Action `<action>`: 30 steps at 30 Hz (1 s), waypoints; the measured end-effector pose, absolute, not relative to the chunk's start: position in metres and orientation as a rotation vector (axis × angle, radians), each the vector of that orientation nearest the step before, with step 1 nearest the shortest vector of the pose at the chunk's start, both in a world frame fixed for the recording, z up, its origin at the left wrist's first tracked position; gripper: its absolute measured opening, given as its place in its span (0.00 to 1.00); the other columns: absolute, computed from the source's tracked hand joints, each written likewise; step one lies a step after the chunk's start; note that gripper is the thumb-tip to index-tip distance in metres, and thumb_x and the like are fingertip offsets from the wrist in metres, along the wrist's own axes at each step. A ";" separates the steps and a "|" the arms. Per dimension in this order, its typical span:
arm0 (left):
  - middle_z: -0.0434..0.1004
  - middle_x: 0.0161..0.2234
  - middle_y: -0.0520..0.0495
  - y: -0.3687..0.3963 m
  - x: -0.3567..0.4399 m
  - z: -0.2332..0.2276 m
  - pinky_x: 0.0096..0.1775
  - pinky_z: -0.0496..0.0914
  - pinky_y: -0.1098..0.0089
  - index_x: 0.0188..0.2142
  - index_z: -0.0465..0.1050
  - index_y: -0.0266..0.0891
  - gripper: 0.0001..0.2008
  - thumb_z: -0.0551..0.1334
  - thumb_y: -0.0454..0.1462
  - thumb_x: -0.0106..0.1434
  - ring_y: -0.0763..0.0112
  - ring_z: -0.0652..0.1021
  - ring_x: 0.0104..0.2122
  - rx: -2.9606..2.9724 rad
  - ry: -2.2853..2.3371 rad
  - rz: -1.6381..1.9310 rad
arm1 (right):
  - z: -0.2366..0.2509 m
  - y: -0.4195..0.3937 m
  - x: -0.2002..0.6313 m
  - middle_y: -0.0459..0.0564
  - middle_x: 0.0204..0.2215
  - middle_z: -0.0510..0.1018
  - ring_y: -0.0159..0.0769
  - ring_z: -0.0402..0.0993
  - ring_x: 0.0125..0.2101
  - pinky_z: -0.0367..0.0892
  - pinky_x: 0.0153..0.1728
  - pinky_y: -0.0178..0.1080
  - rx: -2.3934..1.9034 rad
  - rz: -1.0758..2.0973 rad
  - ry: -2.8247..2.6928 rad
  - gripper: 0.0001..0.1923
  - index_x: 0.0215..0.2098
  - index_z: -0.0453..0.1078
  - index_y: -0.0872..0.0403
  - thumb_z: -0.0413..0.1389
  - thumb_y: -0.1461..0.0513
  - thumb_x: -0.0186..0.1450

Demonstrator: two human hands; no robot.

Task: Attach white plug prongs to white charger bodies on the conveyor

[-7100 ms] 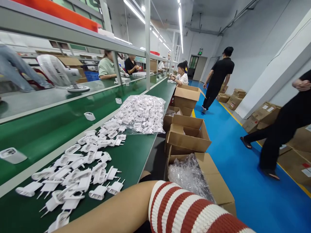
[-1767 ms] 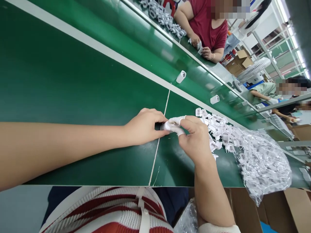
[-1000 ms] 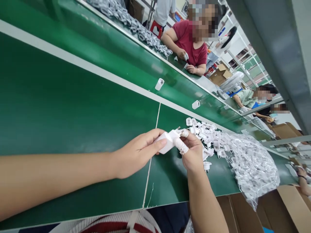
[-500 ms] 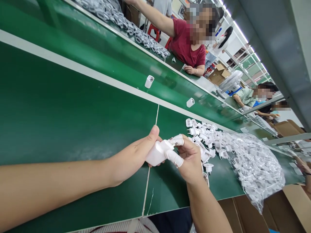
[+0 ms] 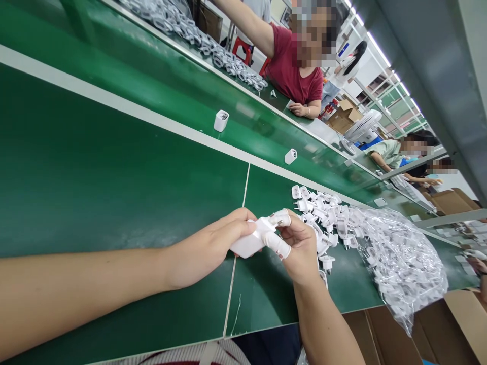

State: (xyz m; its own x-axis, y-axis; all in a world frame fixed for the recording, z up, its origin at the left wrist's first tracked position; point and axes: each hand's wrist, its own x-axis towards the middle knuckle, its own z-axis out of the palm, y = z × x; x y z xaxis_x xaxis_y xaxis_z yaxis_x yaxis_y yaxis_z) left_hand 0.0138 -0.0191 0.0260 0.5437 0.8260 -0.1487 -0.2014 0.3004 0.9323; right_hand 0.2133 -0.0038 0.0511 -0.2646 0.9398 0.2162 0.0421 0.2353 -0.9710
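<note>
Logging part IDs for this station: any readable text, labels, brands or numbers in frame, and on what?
None can be read.
White charger body, held by left hand and right hand: no print shows.
Loose plug parts, bagged parts: unmarked.
Cardboard boxes: any labels too small and blurred.

Two white housings [image 5: 221, 120] on the belt [image 5: 114, 76]; a table fan [image 5: 361, 129] beyond.
</note>
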 end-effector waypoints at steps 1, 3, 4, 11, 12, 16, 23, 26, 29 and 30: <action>0.70 0.36 0.50 -0.019 0.014 0.028 0.43 0.64 0.60 0.40 0.67 0.44 0.18 0.52 0.55 0.72 0.61 0.70 0.39 1.058 0.717 0.766 | 0.052 -0.004 0.213 0.44 0.33 0.76 0.33 0.74 0.32 0.75 0.34 0.37 -0.956 1.175 -1.556 0.14 0.36 0.82 0.45 0.75 0.64 0.53; 0.69 0.35 0.50 -0.019 0.015 0.031 0.42 0.63 0.61 0.39 0.67 0.44 0.21 0.53 0.57 0.72 0.61 0.69 0.38 1.062 0.709 0.775 | 0.052 -0.003 0.213 0.44 0.32 0.76 0.33 0.74 0.32 0.74 0.35 0.37 -0.962 1.167 -1.562 0.14 0.35 0.82 0.45 0.75 0.64 0.53; 0.69 0.34 0.51 -0.019 0.016 0.032 0.43 0.63 0.61 0.39 0.67 0.44 0.22 0.53 0.58 0.71 0.62 0.69 0.37 1.056 0.701 0.782 | 0.052 -0.003 0.213 0.44 0.32 0.76 0.33 0.74 0.32 0.74 0.35 0.37 -0.963 1.168 -1.562 0.14 0.35 0.82 0.46 0.75 0.64 0.53; 0.68 0.36 0.49 -0.020 0.019 0.027 0.44 0.66 0.60 0.37 0.65 0.43 0.22 0.50 0.58 0.71 0.61 0.68 0.38 0.886 0.639 0.811 | 0.051 -0.003 0.213 0.44 0.33 0.76 0.33 0.74 0.33 0.74 0.32 0.35 -0.940 1.200 -1.539 0.14 0.36 0.82 0.45 0.75 0.65 0.53; 0.68 0.35 0.50 -0.019 0.019 0.026 0.43 0.66 0.61 0.38 0.65 0.44 0.21 0.51 0.57 0.71 0.61 0.68 0.38 0.909 0.638 0.810 | 0.051 -0.002 0.213 0.44 0.33 0.76 0.33 0.74 0.33 0.74 0.32 0.35 -0.937 1.205 -1.537 0.14 0.36 0.82 0.45 0.75 0.65 0.53; 0.68 0.37 0.50 -0.018 0.015 0.026 0.41 0.65 0.62 0.42 0.68 0.45 0.13 0.53 0.50 0.68 0.62 0.68 0.38 1.044 0.700 0.782 | 0.051 -0.002 0.214 0.43 0.33 0.76 0.32 0.74 0.33 0.73 0.36 0.36 -0.941 1.193 -1.559 0.13 0.36 0.81 0.45 0.74 0.65 0.54; 0.68 0.32 0.51 -0.026 0.014 0.043 0.32 0.62 0.65 0.45 0.67 0.46 0.15 0.53 0.52 0.71 0.63 0.68 0.30 1.506 1.095 0.750 | 0.049 -0.007 0.210 0.46 0.42 0.79 0.36 0.76 0.42 0.71 0.46 0.42 -1.000 1.036 -1.664 0.14 0.48 0.77 0.43 0.65 0.63 0.65; 0.70 0.33 0.50 -0.027 0.017 0.037 0.32 0.62 0.64 0.45 0.67 0.45 0.14 0.51 0.50 0.72 0.62 0.70 0.29 1.721 1.123 0.786 | 0.046 -0.010 0.202 0.46 0.36 0.77 0.35 0.74 0.37 0.71 0.41 0.40 -1.030 0.887 -1.683 0.06 0.40 0.78 0.47 0.64 0.64 0.65; 0.71 0.33 0.48 -0.026 0.020 0.027 0.33 0.63 0.63 0.42 0.66 0.43 0.14 0.49 0.48 0.73 0.61 0.71 0.30 1.835 1.120 0.805 | 0.043 -0.013 0.194 0.45 0.33 0.77 0.34 0.74 0.35 0.70 0.37 0.39 -1.068 0.827 -1.602 0.03 0.37 0.79 0.48 0.63 0.63 0.66; 0.71 0.33 0.48 -0.026 0.021 0.025 0.33 0.63 0.62 0.40 0.66 0.43 0.14 0.49 0.48 0.73 0.61 0.72 0.30 1.860 1.124 0.812 | 0.042 -0.014 0.192 0.45 0.32 0.77 0.34 0.74 0.34 0.70 0.36 0.39 -1.084 0.797 -1.578 0.03 0.36 0.79 0.48 0.63 0.63 0.66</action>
State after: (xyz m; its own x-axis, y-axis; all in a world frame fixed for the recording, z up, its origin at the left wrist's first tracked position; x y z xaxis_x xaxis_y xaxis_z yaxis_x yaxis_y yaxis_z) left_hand 0.0207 -0.0257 0.0250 0.3991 0.9094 0.1170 0.3966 -0.2862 0.8722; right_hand 0.1924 -0.0142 0.0422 -0.0765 0.9263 0.3690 0.2529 0.3760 -0.8915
